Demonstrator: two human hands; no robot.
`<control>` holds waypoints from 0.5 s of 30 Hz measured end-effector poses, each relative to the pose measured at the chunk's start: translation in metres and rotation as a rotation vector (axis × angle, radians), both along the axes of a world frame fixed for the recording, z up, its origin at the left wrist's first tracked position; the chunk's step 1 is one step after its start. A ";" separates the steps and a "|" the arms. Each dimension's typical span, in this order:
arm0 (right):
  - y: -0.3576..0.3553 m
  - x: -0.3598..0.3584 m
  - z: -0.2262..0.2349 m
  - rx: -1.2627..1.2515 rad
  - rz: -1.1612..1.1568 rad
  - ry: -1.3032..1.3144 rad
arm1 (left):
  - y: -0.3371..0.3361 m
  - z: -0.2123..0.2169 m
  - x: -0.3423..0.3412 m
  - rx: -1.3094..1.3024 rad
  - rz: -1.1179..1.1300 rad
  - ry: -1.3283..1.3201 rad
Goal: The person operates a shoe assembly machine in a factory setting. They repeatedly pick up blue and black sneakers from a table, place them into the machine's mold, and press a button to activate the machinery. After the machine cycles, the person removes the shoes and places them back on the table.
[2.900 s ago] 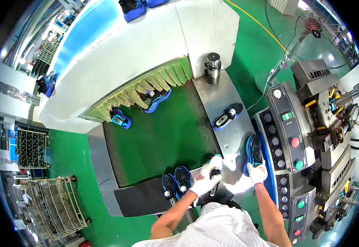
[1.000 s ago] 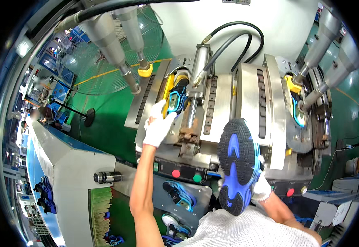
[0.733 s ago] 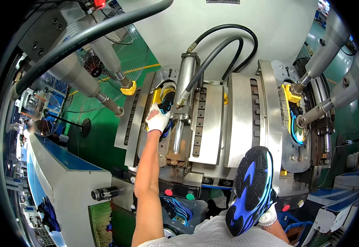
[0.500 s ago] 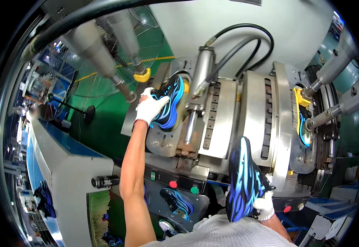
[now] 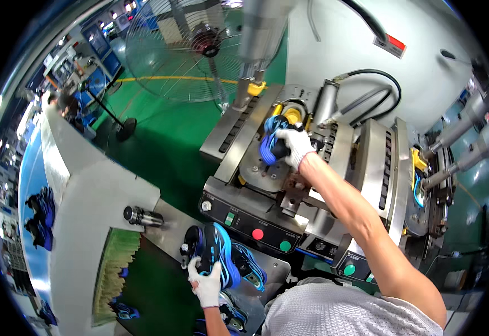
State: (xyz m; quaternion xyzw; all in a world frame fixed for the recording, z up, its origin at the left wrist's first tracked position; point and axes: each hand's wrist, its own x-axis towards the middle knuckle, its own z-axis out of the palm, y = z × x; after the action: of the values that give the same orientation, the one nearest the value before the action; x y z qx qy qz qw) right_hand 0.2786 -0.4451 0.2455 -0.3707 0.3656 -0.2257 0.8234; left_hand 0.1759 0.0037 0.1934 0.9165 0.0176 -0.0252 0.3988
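The shoe sat in the left station of the press, toe up, against the yellow block. My right hand, gloved white, lay on it with the fingers curled around its side, gripping it. My arm ran up from the lower right across the steel plates.

Lower down, my left hand, also gloved, held a second shoe, blue and black with pale blue stripes; my fingers were wrapped around its heel end from below. It stood over the steel counter, just beside a third shoe lying there. A control panel with red and green buttons faced me between the two hands. A conveyor with green belt ran at lower left, a white hood over it. A fan stood on the green floor beyond.
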 end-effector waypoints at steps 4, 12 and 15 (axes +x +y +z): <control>-0.115 0.056 -0.137 -0.969 0.168 1.030 | 0.013 -0.060 -0.053 0.187 0.248 0.152; -0.149 0.116 -0.186 -1.330 0.336 1.195 | 0.010 -0.174 -0.138 0.324 0.293 0.067; -0.154 0.112 -0.178 -1.057 0.068 0.870 | 0.016 -0.159 -0.128 0.193 0.236 0.113</control>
State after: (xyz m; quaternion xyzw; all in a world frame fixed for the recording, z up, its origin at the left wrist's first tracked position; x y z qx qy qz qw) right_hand 0.3902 -0.5992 0.0673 -0.7911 0.4919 -0.1783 0.3169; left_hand 0.0480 0.0199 0.0339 0.9394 0.1498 -0.0279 0.3073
